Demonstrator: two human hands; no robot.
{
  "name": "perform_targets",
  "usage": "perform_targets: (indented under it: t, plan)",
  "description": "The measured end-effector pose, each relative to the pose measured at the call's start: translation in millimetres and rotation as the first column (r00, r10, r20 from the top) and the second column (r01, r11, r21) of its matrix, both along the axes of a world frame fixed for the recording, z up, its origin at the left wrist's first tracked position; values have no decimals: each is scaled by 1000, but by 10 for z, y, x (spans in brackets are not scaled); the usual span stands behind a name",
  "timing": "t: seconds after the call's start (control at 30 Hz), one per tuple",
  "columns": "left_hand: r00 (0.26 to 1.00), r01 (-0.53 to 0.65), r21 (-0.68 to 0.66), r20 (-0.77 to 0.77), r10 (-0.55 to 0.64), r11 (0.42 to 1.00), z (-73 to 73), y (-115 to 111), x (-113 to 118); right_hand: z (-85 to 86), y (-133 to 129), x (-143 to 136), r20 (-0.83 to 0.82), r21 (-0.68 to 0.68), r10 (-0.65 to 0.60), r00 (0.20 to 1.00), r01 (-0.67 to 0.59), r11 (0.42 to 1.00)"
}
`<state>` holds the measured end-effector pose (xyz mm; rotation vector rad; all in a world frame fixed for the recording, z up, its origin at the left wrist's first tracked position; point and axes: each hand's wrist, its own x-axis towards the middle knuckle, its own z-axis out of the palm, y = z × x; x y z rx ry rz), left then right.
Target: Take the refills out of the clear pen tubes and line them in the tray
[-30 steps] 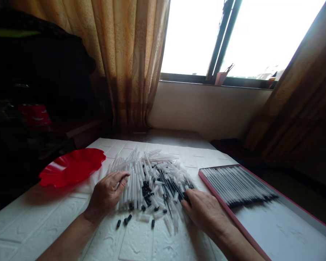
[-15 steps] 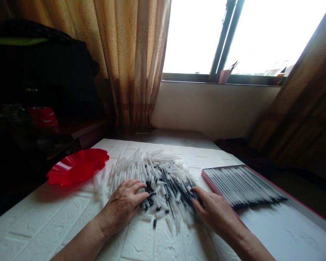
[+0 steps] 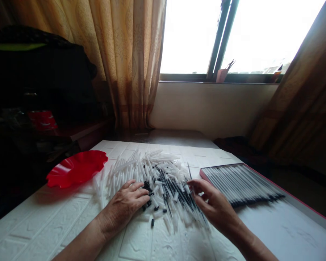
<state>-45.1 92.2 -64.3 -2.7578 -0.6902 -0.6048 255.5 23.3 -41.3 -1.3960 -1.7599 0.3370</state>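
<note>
My right hand [image 3: 206, 199] pinches a thin dark pen refill [image 3: 189, 170] that stands up tilted from the fingertips. Below it lie several more black refills [image 3: 176, 188], loosely heaped. My left hand [image 3: 129, 199] rests at the near left of the pile, fingers stretched out and apart, their tips at a cluster of small black plugs [image 3: 147, 187]. Translucent white pen barrels [image 3: 125, 166] are heaped behind that hand. Short clear caps [image 3: 157, 199] are scattered between the two hands. One black plug [image 3: 152, 223] lies apart at the front.
A shallow red box [image 3: 206, 176] on the right holds a row of pens [image 3: 241, 183] with black ends. A red wavy-edged dish [image 3: 77, 168] stands at the left on the white brick-patterned table [image 3: 62, 214]. Behind are curtains [image 3: 136, 54] and a window.
My right hand has lifted slightly from the heap, with a refill now upright in its fingers. My left hand has barely moved. The view has shifted a little.
</note>
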Motion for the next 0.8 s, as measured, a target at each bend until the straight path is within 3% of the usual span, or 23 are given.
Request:
perform_targets:
  t: [0.3,0.6,0.8]
  plan:
    - [998,-20,-82,-65,15,996,92,-12,-81,-8,-24,-6,-203,249,3,979,48,967]
    - [1000,-7,-130,-17,4,992,90,-35,-128,21,-76,-75,-246,288,62,967,12,958]
    - [986,122,-125,127,-107,985,125,-52,-74,51,-147,-176,-431,274,147,890,-26,961]
